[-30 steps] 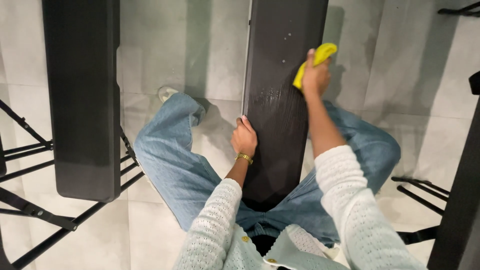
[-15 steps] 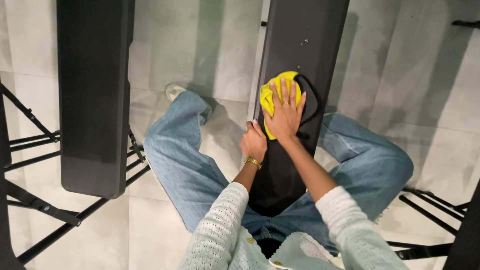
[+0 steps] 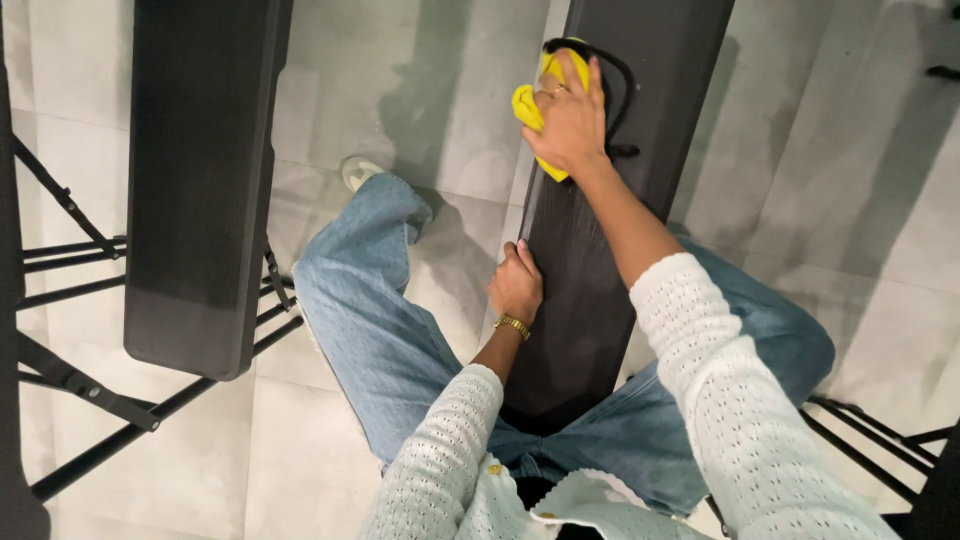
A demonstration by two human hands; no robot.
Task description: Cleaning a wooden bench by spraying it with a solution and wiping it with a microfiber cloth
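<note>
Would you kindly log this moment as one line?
right hand: presses yellow cloth on black bench | left hand: grips bench's left edge | person straddles bench

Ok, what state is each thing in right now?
Yellow cloth: bunched, pressed flat on the bench under the right hand.
Dark wooden bench: straddled, streaked where wiped.
Left hand: gripping the bench's left edge.
Second black bench: bare, untouched.

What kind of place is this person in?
Probably an indoor dining or event space with folding seating. The floor is large pale grey tiles, and long black folding benches on black metal legs stand in rows. The right hand presses a yellow cloth on one.
</note>
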